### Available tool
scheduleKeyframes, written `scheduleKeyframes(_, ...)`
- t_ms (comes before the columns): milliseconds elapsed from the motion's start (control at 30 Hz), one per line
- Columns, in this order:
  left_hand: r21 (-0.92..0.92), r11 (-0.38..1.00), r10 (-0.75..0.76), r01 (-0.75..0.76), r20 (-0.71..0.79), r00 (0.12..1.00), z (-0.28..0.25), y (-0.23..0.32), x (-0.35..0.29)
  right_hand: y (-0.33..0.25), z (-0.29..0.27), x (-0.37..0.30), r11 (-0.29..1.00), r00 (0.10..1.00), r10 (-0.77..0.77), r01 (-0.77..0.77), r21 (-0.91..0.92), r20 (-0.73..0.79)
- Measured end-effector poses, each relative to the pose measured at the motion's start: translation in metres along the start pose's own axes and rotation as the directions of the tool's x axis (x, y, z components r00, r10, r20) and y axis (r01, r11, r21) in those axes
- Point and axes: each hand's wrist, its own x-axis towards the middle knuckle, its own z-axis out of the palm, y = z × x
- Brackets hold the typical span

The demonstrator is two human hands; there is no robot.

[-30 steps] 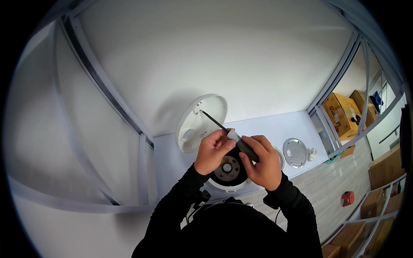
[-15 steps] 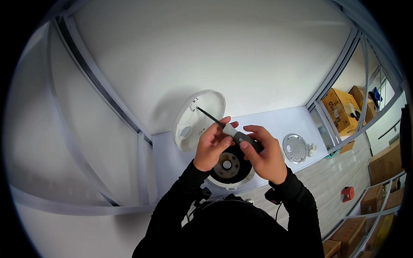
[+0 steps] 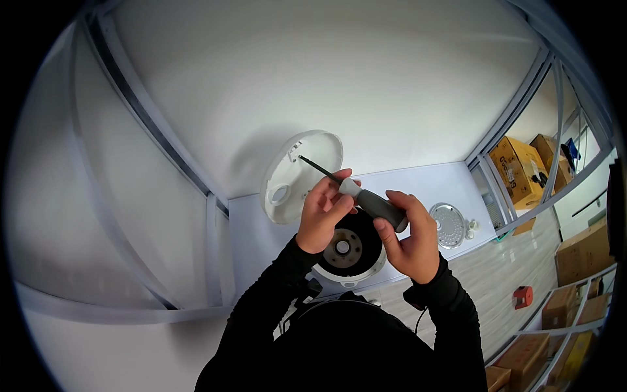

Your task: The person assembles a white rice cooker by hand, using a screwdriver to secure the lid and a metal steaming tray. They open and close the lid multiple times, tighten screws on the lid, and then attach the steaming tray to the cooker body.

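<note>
A screwdriver (image 3: 380, 208) with a grey handle and a dark shaft lies slantwise between my hands, its tip toward the upper left. My left hand (image 3: 321, 215) is closed around its light collar, where the shaft starts. At the butt end of the handle, the thumb and fingers of my right hand (image 3: 417, 240) grip from both sides. Below it stands a white round cooker (image 3: 350, 283), top open, with a dark inside and a metal disc at its bottom. Behind the screwdriver's tip, the cooker's white lid (image 3: 308, 147) is raised, its inner side showing a round hole.
To the right of the cooker, a perforated metal plate (image 3: 449, 225) lies on the white table (image 3: 408, 175), beside small white parts (image 3: 471, 226). A white wall panel rises behind, framed by metal posts. Cardboard boxes (image 3: 516, 168) and a red object (image 3: 522, 297) are farther right.
My right hand has shifted right, back along the handle to its butt end, so more of the handle shows. The screwdriver has moved slightly. My left hand keeps its hold on the collar.
</note>
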Motion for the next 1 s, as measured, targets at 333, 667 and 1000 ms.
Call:
scheduleKeyframes(333,-0.046,0.998,0.040,-0.039,0.007,0.999,-0.015,-0.015,0.003,-0.003,-0.003,0.008,0.999,0.998,0.013,-0.015,0.033,0.065)
scheduleKeyframes(667,-0.025,0.999,0.026,-0.026,0.033,0.999,-0.002,0.000,0.002,0.002,-0.006,0.010,0.816,0.881,0.416,-0.471,0.334,0.225)
scheduleKeyframes(1000,0.063,0.997,0.048,-0.051,0.054,0.997,-0.026,-0.018,0.010,0.008,-0.004,0.013,0.999,0.997,-0.007,0.003,0.048,0.079)
